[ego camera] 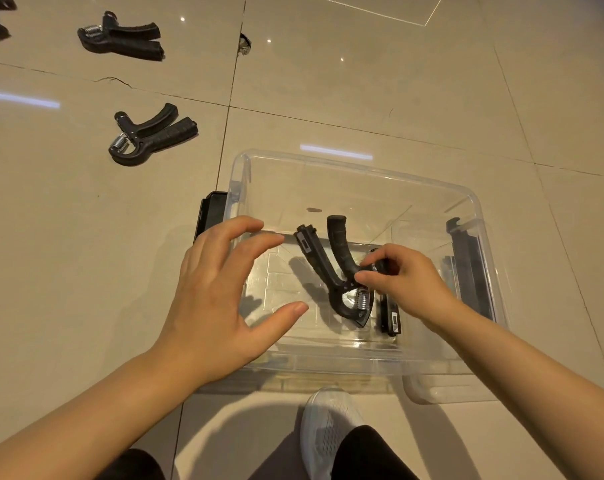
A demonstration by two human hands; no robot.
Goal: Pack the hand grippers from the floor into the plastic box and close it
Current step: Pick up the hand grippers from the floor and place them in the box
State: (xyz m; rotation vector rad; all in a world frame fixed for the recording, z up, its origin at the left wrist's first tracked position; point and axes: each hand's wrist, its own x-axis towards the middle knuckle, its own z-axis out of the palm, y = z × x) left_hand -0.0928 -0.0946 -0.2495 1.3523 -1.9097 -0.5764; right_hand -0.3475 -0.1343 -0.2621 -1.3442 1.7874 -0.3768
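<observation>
My right hand [400,282] pinches a gripper [338,268] inside the box [328,164], handles pointing to 11 o'clock, my left hand [217,306] spread empty, two more grippers [151,136] lying at 10 o'clock.

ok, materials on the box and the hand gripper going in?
Box: clear glossy plastic by the look; the floor shows through its walls. Hand gripper, pinched by the right hand: matte black, probably plastic with ridged rubbery handles; the shiny coiled spring looks like metal.
</observation>
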